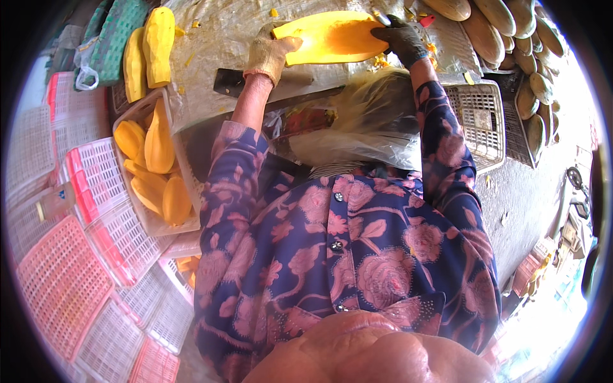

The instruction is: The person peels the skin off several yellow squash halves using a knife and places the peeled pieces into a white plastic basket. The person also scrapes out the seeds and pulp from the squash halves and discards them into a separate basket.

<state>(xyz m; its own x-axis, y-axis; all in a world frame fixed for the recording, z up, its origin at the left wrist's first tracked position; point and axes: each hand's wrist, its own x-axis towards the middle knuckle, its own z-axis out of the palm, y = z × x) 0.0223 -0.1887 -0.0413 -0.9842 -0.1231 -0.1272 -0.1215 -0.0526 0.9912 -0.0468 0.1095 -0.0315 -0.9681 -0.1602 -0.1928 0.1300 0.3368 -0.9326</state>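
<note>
At the top of the head view, a halved, peeled long orange squash lies between my two hands, its hollowed cut face showing. My left hand, in a tan knit glove, grips the squash's left end. My right hand, in a dark glove, holds the right end. By its fingers a small tool with a red end and a pale part shows; how it is held is partly hidden. Beneath my left wrist lies a broad dark knife blade, with its handle to the right.
Two peeled squashes stand at upper left, above a crate of peeled halves. Unpeeled squashes are piled at upper right by an off-white crate. Plastic sheeting hangs before my body. Pink and white baskets crowd the left.
</note>
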